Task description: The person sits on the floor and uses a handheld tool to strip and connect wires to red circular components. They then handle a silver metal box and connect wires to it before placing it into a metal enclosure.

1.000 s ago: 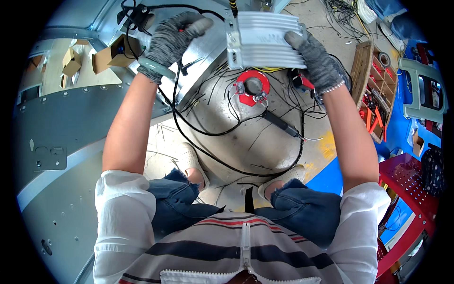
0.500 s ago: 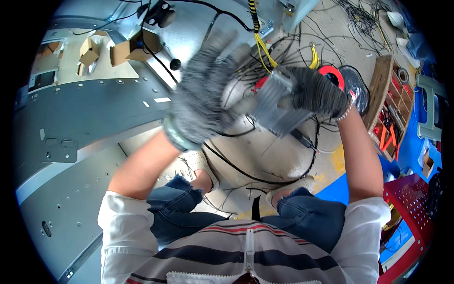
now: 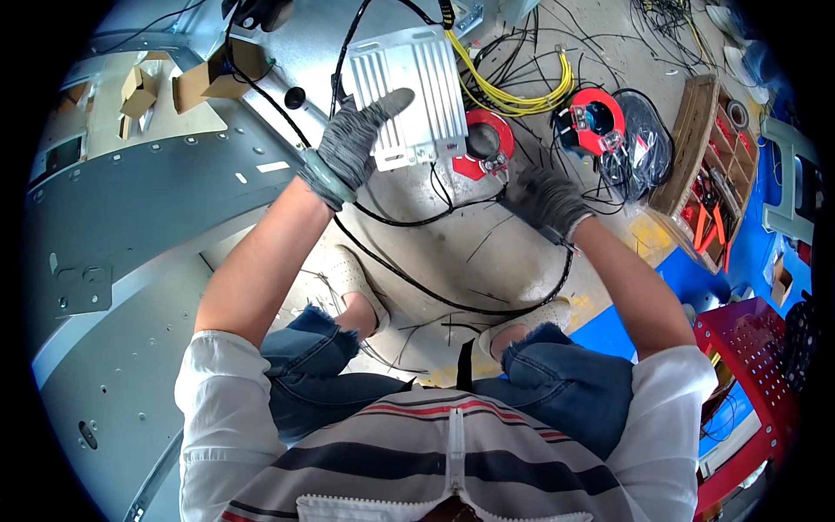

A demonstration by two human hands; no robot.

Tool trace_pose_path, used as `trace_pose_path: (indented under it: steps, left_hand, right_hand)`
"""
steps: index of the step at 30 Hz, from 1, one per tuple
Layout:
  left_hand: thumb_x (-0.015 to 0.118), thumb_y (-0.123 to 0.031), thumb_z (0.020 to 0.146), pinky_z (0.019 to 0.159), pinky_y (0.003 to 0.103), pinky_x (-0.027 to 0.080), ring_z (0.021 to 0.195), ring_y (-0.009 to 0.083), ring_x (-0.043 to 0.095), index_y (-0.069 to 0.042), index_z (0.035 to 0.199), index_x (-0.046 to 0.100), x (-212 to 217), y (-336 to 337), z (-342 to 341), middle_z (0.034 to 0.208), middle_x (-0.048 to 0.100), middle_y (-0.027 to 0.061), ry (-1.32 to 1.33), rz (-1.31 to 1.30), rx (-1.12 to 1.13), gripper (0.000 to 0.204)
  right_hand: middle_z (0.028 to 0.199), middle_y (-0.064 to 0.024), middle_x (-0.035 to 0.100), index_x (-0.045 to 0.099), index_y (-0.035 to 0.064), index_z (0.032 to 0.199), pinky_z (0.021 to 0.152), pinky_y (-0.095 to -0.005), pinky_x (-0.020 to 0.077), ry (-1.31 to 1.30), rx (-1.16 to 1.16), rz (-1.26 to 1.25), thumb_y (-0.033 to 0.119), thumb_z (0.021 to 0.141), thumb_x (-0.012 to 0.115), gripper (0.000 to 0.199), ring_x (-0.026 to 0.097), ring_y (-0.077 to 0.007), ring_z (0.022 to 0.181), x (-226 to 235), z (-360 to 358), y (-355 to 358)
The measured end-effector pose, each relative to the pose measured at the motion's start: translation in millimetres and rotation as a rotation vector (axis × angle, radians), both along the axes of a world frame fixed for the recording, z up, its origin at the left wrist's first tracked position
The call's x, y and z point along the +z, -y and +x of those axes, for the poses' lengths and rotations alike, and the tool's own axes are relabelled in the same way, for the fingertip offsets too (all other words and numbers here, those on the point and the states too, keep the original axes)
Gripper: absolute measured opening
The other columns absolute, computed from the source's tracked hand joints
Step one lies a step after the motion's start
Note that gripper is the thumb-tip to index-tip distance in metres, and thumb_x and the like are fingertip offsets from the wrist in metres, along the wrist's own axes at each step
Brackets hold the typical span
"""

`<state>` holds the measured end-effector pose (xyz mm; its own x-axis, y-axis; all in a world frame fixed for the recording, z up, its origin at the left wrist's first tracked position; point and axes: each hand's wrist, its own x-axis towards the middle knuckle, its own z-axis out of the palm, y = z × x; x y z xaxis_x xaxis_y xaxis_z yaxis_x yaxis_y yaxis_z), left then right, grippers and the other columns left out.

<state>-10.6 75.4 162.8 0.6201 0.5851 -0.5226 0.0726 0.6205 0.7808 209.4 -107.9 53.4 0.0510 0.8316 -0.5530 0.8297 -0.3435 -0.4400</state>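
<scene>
My left hand (image 3: 348, 143), in a grey knit glove, holds a silver finned metal box (image 3: 409, 91) by its near left side. The thumb lies across the ribbed face and the other fingers are hidden behind it. Thin black leads hang from the box's lower edge. To the right, my gloved right hand (image 3: 548, 202) is closed around a black cable (image 3: 465, 206), its grip partly hidden by the glove. A red ring-shaped part (image 3: 489, 139) with metal terminals lies just beyond its fingers. Another red ring (image 3: 600, 117) sits farther right.
Yellow wires (image 3: 522, 103) and black cables spread over the floor. A wooden compartment box (image 3: 683, 165) with orange-handled pliers (image 3: 709, 228) stands at right, near a red perforated metal piece (image 3: 739, 348). A grey metal cabinet (image 3: 156, 187) with cardboard boxes (image 3: 217, 76) fills the left.
The metal box has passed from my right hand to my left, and it is now farther left and away from me. My right hand has moved lower and closed on the black cable.
</scene>
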Motion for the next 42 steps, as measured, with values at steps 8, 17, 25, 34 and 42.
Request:
trace_pose_path:
  steps: [8,17,25,34,42]
  left_hand:
    - [0.07,-0.024,0.076,0.078,0.038,0.054,0.091,0.024,0.062,-0.002,0.114,0.049,-9.2,6.6,3.3,0.103,0.06,0.0109,0.044,-0.245,0.14,0.049]
    - [0.066,-0.025,0.08,0.08,0.042,0.052,0.092,0.0249,0.06,-0.003,0.111,0.051,12.6,-16.4,22.2,0.102,0.06,0.0117,-0.025,-0.21,0.171,0.041]
    - [0.062,-0.017,0.081,0.089,0.042,0.049,0.101,0.0286,0.057,-0.001,0.117,0.045,7.5,-22.7,51.8,0.11,0.056,0.0158,0.136,-0.251,0.049,0.043]
    - [0.061,-0.018,0.082,0.084,0.043,0.051,0.099,0.0292,0.058,-0.001,0.117,0.046,6.9,-33.0,33.8,0.108,0.056,0.0163,0.145,-0.232,0.088,0.041]
    - [0.065,-0.027,0.079,0.084,0.037,0.051,0.096,0.022,0.059,-0.003,0.115,0.049,27.7,-37.3,33.0,0.106,0.059,0.0099,0.165,-0.059,-0.024,0.046]
  right_hand:
    - [0.097,-0.0158,0.06,0.048,0.005,0.116,0.081,-0.0377,0.0456,0.137,0.059,-0.041,0.024,0.066,0.07,0.058,0.058,-0.03,0.092,-46.4,-28.1,19.3]
    - [0.092,-0.007,0.06,0.053,0.0032,0.11,0.074,-0.0296,0.0479,-0.463,-0.275,-0.141,0.03,0.075,0.069,0.047,0.057,-0.0153,0.083,94.1,35.6,5.7]
    - [0.078,-0.0144,0.062,0.052,-0.0011,0.103,0.043,-0.0238,0.0491,-1.234,-0.879,0.402,0.036,0.078,0.064,0.046,0.062,-0.0176,0.061,154.1,77.7,17.6]
    - [0.101,-0.0152,0.059,0.043,-0.0017,0.121,0.058,-0.0264,0.0512,-1.599,-0.65,0.09,0.033,0.075,0.069,0.064,0.061,-0.0187,0.082,151.9,34.3,29.2]
    - [0.079,-0.0072,0.057,0.044,0.0025,0.119,0.047,-0.0234,0.0464,-1.084,-0.584,0.046,0.028,0.081,0.062,0.049,0.057,-0.0132,0.058,201.5,10.6,18.9]
